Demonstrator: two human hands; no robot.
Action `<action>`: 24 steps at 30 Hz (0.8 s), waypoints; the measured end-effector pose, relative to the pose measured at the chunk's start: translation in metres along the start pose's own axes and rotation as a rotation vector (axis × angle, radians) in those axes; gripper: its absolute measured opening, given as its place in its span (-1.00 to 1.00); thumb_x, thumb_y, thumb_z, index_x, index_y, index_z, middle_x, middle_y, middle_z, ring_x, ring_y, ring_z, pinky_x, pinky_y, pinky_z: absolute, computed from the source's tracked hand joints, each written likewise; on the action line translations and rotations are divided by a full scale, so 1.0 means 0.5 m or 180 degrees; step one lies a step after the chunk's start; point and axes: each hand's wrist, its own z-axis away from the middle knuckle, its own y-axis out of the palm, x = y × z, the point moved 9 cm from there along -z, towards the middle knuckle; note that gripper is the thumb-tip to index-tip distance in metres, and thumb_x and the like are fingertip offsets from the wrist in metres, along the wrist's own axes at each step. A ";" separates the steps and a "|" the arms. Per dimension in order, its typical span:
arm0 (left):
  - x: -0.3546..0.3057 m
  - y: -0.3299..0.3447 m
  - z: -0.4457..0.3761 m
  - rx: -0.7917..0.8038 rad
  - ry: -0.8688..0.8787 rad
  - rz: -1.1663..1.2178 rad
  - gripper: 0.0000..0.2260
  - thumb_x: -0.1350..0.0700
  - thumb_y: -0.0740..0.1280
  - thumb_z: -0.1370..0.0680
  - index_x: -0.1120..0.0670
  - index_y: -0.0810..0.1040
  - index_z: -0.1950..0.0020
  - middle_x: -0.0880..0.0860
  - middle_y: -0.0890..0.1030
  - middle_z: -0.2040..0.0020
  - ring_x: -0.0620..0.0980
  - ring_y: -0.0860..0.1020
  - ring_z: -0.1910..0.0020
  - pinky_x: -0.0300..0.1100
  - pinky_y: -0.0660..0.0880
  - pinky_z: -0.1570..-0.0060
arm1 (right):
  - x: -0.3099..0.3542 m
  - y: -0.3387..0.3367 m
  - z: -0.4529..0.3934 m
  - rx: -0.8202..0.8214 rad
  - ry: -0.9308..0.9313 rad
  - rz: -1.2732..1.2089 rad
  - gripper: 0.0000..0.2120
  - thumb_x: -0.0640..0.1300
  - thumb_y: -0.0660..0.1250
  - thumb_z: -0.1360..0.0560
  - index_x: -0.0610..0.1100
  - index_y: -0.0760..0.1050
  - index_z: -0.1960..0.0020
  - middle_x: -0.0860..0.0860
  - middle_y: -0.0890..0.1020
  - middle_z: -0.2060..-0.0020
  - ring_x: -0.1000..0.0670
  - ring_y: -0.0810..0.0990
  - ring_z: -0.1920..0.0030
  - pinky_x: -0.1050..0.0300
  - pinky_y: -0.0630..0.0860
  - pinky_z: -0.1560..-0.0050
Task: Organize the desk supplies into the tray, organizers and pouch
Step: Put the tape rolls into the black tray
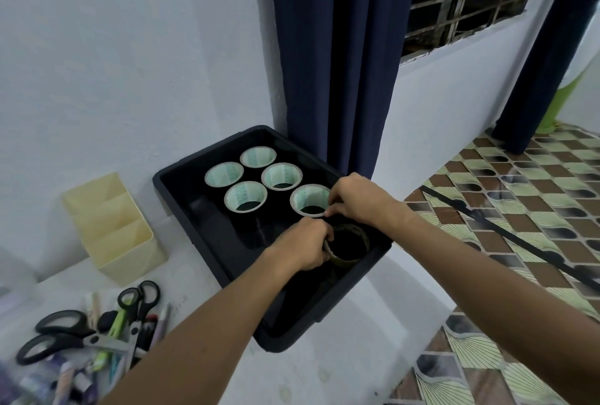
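A black tray (181,196) sits on the white desk against the wall. Several black tape rolls with pale green cores stand in it; the farthest one (258,157) is at the back. My right hand (357,200) pinches the rim of the nearest of these tape rolls (308,200) at the tray's right side. My left hand (305,245) grips a brownish tape roll (350,247) that stands in the tray's near right corner. Both hands are inside the tray.
A cream desk organizer (110,226) stands left of the tray by the wall. At the lower left lies a pile of scissors (58,336), pens and markers (143,330). A dark blue curtain (334,63) hangs behind the tray. The desk edge (418,333) drops to a patterned floor on the right.
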 end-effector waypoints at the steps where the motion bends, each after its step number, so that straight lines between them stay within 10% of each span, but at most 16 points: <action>1: 0.002 -0.001 -0.001 -0.0030 -0.0038 0.0030 -0.72 0.13 0.43 -0.42 0.06 0.55 -0.12 0.09 0.59 -0.04 0.10 0.58 0.00 -0.05 0.57 0.00 | 0.002 -0.003 0.002 -0.0032 -0.0021 0.0085 -0.79 0.07 0.47 -0.38 -0.07 0.65 0.16 -0.02 0.63 0.22 -0.05 0.59 0.14 0.01 0.56 0.11; 11: 0.035 0.007 0.002 0.0004 -0.0358 0.0149 -0.88 0.09 0.45 -0.41 0.10 0.58 0.15 0.07 0.60 0.14 0.06 0.60 0.20 -0.06 0.59 0.16 | 0.009 -0.004 0.005 -0.0045 -0.0007 0.0353 -0.69 0.12 0.44 -0.39 -0.14 0.63 0.14 -0.07 0.62 0.19 -0.10 0.59 0.14 -0.02 0.56 0.12; 24: 0.137 -0.146 0.134 -0.0340 -0.0611 -0.0027 -0.85 0.11 0.40 -0.46 0.12 0.62 0.01 0.02 0.61 0.19 0.01 0.59 0.16 -0.07 0.59 0.08 | 0.131 -0.011 -0.024 0.0043 -0.0553 0.0224 -0.93 -0.08 0.41 -0.44 -0.04 0.66 0.16 0.03 0.68 0.23 0.01 0.62 0.18 -0.01 0.60 0.09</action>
